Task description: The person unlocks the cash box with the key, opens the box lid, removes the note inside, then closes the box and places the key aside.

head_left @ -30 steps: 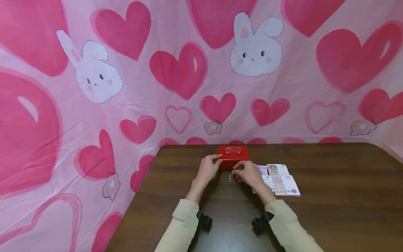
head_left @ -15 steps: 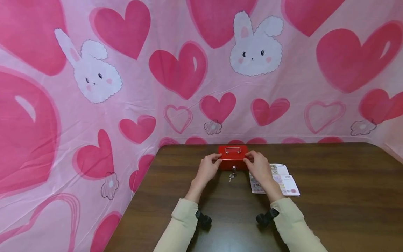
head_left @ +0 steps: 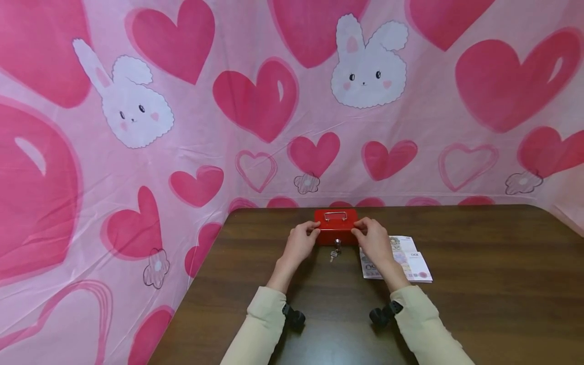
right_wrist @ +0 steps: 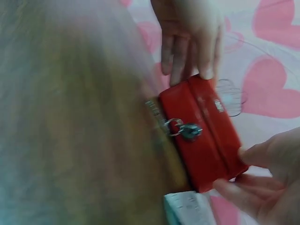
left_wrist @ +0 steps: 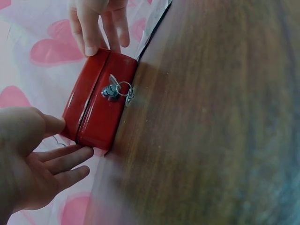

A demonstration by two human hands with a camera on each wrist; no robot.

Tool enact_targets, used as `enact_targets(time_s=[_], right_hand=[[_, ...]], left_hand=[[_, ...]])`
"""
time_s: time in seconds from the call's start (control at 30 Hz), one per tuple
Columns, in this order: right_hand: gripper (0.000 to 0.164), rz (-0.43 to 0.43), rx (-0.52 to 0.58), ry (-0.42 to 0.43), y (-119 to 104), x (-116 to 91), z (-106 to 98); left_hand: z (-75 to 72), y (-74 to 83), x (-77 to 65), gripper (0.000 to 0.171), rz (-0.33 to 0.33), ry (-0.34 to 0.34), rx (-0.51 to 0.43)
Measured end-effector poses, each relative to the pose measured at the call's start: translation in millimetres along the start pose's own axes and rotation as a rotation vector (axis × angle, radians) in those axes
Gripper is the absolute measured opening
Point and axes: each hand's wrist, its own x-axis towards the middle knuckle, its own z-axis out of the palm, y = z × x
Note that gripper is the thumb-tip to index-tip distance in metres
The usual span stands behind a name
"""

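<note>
A small red metal cash box (head_left: 335, 234) with a silver handle on its lid stands at the back of the table, its lid down. A key in the lock (left_wrist: 111, 91) carries a ring with another key (left_wrist: 130, 96) hanging from it. My left hand (head_left: 298, 246) holds the box's left end, thumb (left_wrist: 55, 124) on the lid and fingertips near the seam. At the other end my right hand (head_left: 376, 242) grips the box between thumb and fingers, as the right wrist view (right_wrist: 274, 176) also shows. The box's back is hidden.
Banknotes (head_left: 420, 266) lie on the brown wooden table (head_left: 493, 284) right of the box, partly covered by my right hand and wrist. A pink cloth (head_left: 255, 40) with hearts and rabbits hangs behind and to the left.
My right hand has moved from the keys up to the box's right end and now holds it there. The left hand stays at the left end.
</note>
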Motion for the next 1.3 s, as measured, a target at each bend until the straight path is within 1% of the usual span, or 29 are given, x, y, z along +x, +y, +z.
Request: enact_targets(time_s=[0.13,0.2,0.27,0.33,0.4,0.47,0.53,0.6,0.8,0.93,1.0,1.07,1.13,1.17,1.23,1.3], right_hand=[[0.027,0.036,-0.079,-0.023,-5.9,-0.2,-6.2],[0.024,0.039,-0.102,-0.058,-11.2,-1.6,-8.8],[0.019,0.03,-0.068,-0.112,-17.5,-3.4,-9.0],[0.016,0.022,-0.008,-0.194,-21.8,-5.6,-5.8],[0.015,0.037,0.041,-0.267,-23.8,-8.5,0.1],[0.014,0.056,0.048,-0.3,-23.5,-10.9,6.8],[0.013,0.069,0.052,-0.309,-20.9,-13.1,13.0],[0.012,0.103,0.084,-0.299,-18.4,-14.2,18.1],[0.013,0.217,0.259,-0.287,-12.6,-12.0,26.5],[0.014,0.282,0.329,-0.298,-11.8,-10.9,28.0],[0.015,0.297,0.347,-0.312,-12.2,-10.7,27.1],[0.015,0.279,0.316,-0.32,-13.1,-10.1,24.9],[0.016,0.228,0.239,-0.296,-15.0,-9.3,20.4],[0.017,0.194,0.186,-0.265,-15.9,-8.6,17.5],[0.016,0.131,0.064,-0.154,-17.4,-6.7,11.5],[0.017,0.083,-0.022,-0.043,-17.5,-5.7,5.8]], left_hand=[[1.6,-1.5,0.5,0.03,-0.001,0.006,0.005],[1.9,-1.5,0.0,0.03,0.0,0.007,0.005],[1.9,-0.9,-0.3,0.03,0.001,0.009,0.007],[1.7,-0.3,-0.6,0.03,0.003,0.011,0.008],[1.9,0.0,-0.6,0.03,-0.001,0.008,0.009],[2.1,0.2,-0.7,0.031,-0.01,0.002,0.007],[2.1,0.7,-0.9,0.031,-0.02,-0.003,0.001],[2.0,1.0,-1.1,0.031,-0.021,-0.005,-0.003],[1.1,1.4,-0.5,0.031,-0.017,-0.002,-0.002],[-0.3,1.7,-0.2,0.031,-0.009,-0.005,0.013],[-0.7,1.6,-0.1,0.031,-0.004,-0.005,0.023],[-0.8,1.2,0.1,0.031,0.002,-0.004,0.032],[-0.7,0.9,0.1,0.031,0.003,-0.004,0.035],[-0.5,0.7,0.0,0.031,0.004,-0.004,0.035],[0.2,0.3,0.2,0.031,0.006,-0.005,0.037],[1.0,0.1,0.3,0.031,0.008,-0.006,0.039]])
